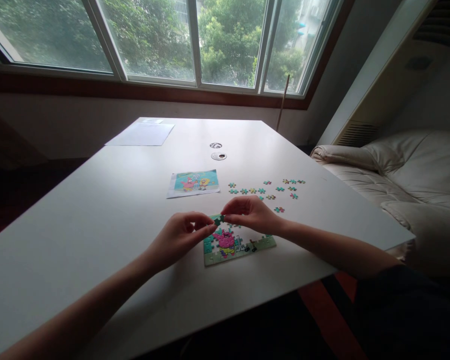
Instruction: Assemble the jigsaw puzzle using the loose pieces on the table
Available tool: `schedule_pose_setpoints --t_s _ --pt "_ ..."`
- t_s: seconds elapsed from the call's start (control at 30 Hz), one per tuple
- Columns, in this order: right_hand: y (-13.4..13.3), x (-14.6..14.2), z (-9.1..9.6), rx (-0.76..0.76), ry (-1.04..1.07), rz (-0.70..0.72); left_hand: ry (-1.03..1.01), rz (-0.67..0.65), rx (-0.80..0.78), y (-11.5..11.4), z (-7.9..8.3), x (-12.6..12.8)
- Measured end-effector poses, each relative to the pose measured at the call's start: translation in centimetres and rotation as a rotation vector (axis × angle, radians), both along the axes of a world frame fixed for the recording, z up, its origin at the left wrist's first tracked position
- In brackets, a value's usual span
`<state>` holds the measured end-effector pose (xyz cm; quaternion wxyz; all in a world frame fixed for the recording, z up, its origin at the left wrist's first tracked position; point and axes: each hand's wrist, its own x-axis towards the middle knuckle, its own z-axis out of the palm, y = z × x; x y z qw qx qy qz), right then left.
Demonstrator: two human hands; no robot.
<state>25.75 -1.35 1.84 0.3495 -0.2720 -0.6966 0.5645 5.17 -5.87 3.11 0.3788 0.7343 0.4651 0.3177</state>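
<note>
A small teal puzzle piece (pixel 218 219) is pinched between the fingertips of my left hand (pixel 180 235) and my right hand (pixel 249 212), held just above the table. Under it lies a partly assembled jigsaw (pixel 232 246) with a pink cartoon figure. Several loose pieces (pixel 264 190) are scattered beyond my right hand. A printed reference picture (pixel 193 182) of the same cartoon lies farther back, left of the loose pieces.
The white table (pixel 97 210) also bears a sheet of paper (pixel 142 134) at the far left and two round cable ports (pixel 218 156). A cream sofa (pixel 397 175) stands to the right. Windows (pixel 195 40) fill the far wall.
</note>
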Motion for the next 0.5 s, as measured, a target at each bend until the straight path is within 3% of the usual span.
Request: schedule_pose_setpoints --t_s 0.27,0.5 --pt "-0.53 0.22 0.21 0.227 -0.100 -0.030 -0.094 0.081 -0.075 0.25 0.09 -0.13" --pt "-0.81 0.39 0.37 0.456 -0.203 -0.066 -0.134 0.041 -0.114 0.30 0.21 0.08"
